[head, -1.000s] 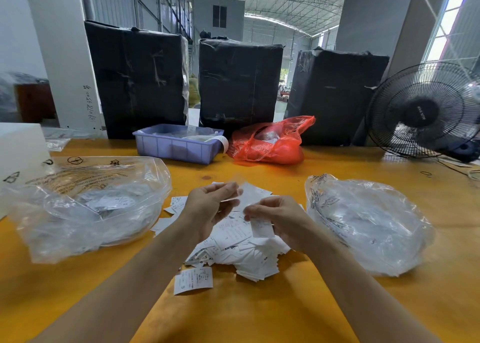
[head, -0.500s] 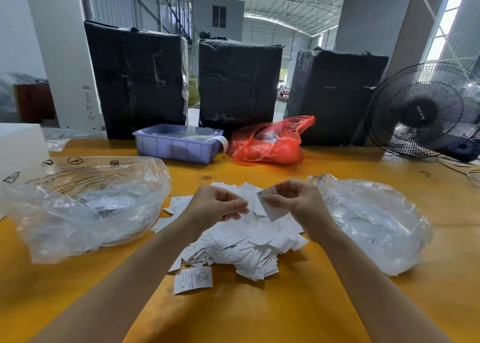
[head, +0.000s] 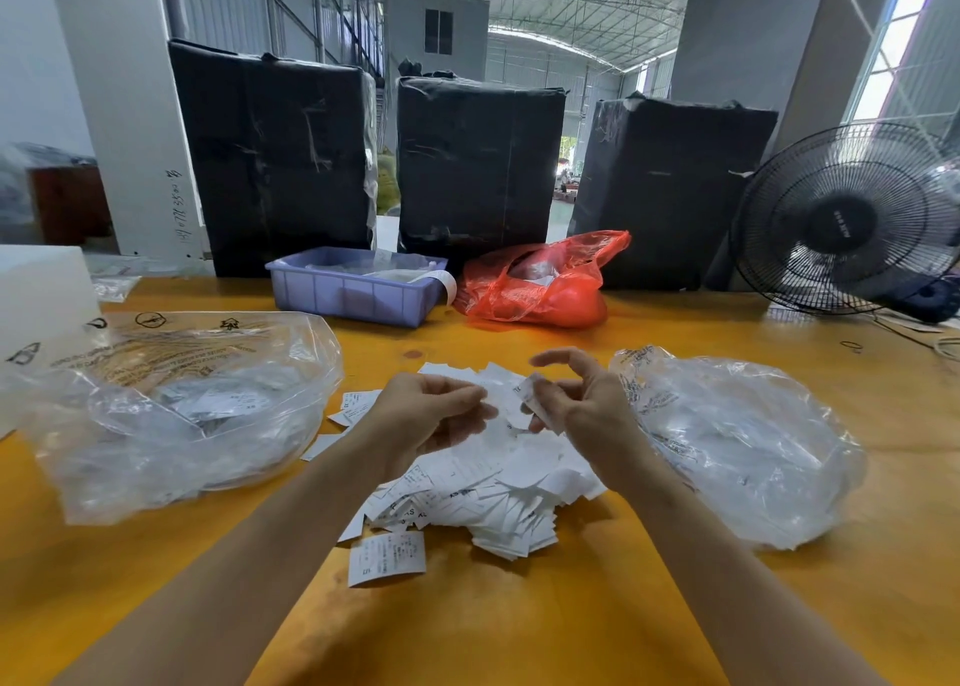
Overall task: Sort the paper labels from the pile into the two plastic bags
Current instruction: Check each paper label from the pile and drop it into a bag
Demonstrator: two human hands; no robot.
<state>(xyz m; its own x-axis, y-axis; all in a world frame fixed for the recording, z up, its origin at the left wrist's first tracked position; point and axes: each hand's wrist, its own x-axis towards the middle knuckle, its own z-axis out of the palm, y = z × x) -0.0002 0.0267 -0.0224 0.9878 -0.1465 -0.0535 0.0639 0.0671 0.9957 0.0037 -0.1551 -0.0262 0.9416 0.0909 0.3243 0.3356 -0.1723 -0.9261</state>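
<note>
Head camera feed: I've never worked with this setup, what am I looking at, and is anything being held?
No robot here: a person works bare-handed, and the one wide camera sits on their head, looking forward and down. On the yellow table a pile of paper labels lies between two clear plastic bags, the left bag and the right bag. The right hand pinches one label above the pile. The left hand is curled beside it; whether it holds anything is unclear. Behind are a purple tray, a red bag and a fan.
</note>
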